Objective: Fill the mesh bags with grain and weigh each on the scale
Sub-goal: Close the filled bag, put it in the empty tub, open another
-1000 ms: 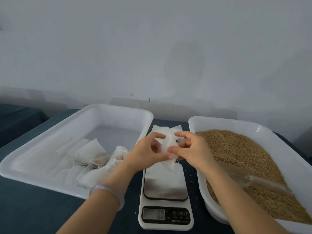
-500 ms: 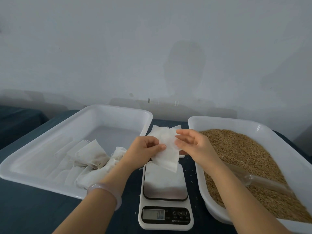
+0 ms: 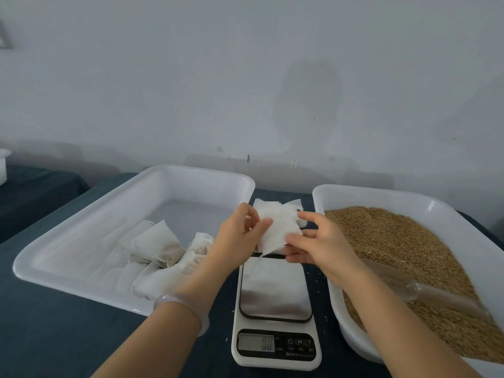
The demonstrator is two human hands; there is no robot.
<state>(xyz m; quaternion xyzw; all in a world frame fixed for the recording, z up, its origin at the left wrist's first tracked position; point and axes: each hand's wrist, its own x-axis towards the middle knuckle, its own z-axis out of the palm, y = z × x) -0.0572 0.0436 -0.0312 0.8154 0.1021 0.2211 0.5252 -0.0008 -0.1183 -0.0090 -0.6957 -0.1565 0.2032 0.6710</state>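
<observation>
I hold one bag (image 3: 281, 230) between both hands: my left hand (image 3: 240, 236) pinches its left edge, my right hand (image 3: 319, 241) its right corner. Straight below the grip and reaching back toward me, the scale (image 3: 275, 293) sits on the table (image 3: 54, 336), with its display (image 3: 256, 342) at the end nearest me. Just behind the grip, a stack of bags (image 3: 261, 204) lies on the table between two trays. The left tray (image 3: 191, 170) is left of the grip, with filled bags (image 3: 158, 246) in its near right part. The right tray (image 3: 381, 199) is right of the grip and holds grain (image 3: 395, 241). A scoop (image 3: 403, 285) lies in the grain, nearer me than the grip, beside my right forearm.
</observation>
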